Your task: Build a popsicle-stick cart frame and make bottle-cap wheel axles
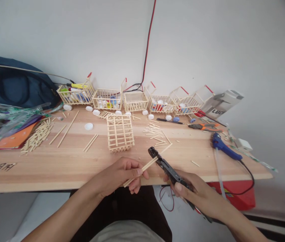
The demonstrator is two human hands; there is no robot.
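Between the thumb and fingers of my left hand (124, 174) are thin wooden sticks (146, 165), held at a slant near the table's front edge. My right hand (195, 188) is wrapped round the handles of dark crimping-style pliers (169, 170). The head of the pliers meets the far end of the sticks; whether the jaws are closed on them I cannot make out. Just beyond my left hand stands a small basket frame (120, 133) built of such sticks. An L-shaped pair of sticks (167, 139) lies past the pliers' head.
Several little stick carts (107, 99) line the wall, some holding bottle caps. Loose short sticks (38, 134) are heaped at the left. At the right lie a blue glue gun (225, 148) with its cord, orange-handled pliers (205, 127) and a pen (170, 121).
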